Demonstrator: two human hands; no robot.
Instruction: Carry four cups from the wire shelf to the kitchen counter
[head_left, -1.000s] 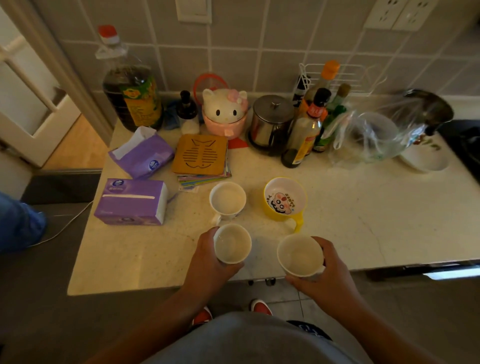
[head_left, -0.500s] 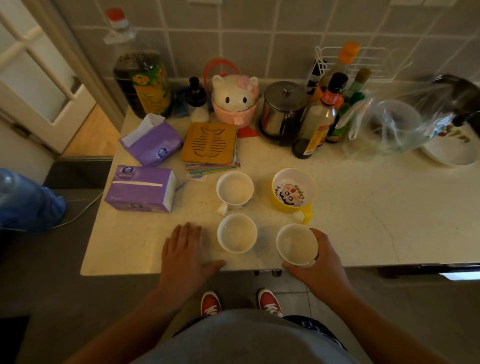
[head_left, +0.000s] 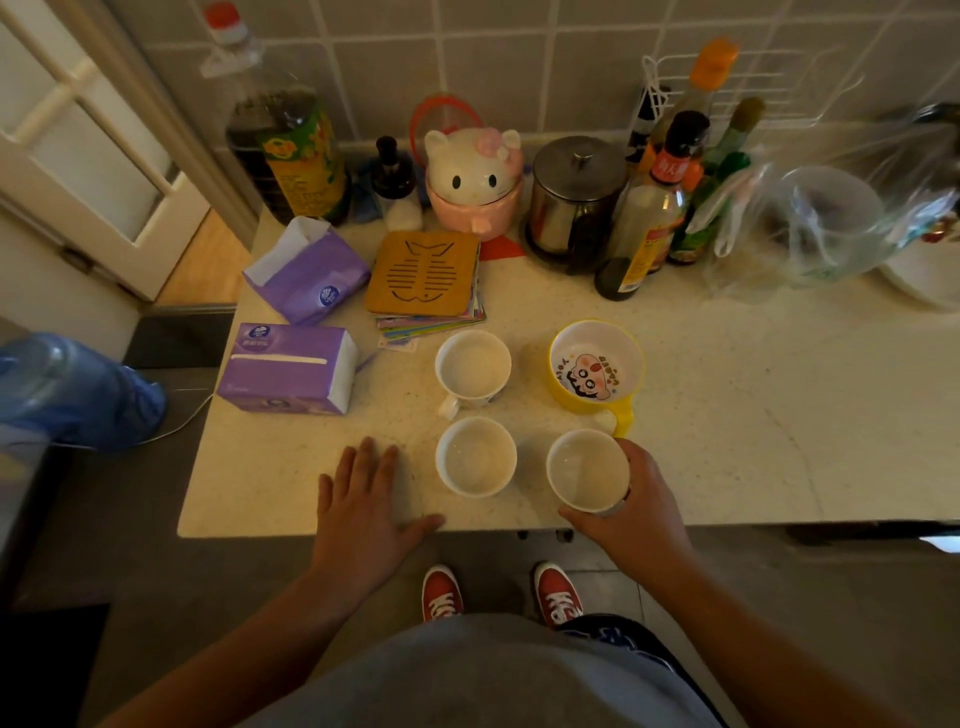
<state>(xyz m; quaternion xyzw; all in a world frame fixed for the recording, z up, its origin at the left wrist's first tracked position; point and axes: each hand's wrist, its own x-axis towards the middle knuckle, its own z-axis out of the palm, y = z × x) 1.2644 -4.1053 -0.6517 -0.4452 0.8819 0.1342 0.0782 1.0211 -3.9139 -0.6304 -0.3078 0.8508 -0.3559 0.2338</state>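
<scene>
Tissue boxes (head_left: 288, 370), trivet (head_left: 422, 274), bottles (head_left: 644, 228) behind four cups (head_left: 475, 456).

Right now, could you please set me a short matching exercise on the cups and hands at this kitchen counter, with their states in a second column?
Things:
1. yellow cartoon cup
2. near-right white cup
3. left hand
4. near-left white cup

States:
A. lies flat on the counter
B. gripped by the right hand
C. stands free, nothing touching it
D. farthest back on the right

Pairs: 1-D, 2-B, 3-A, 4-C
</scene>
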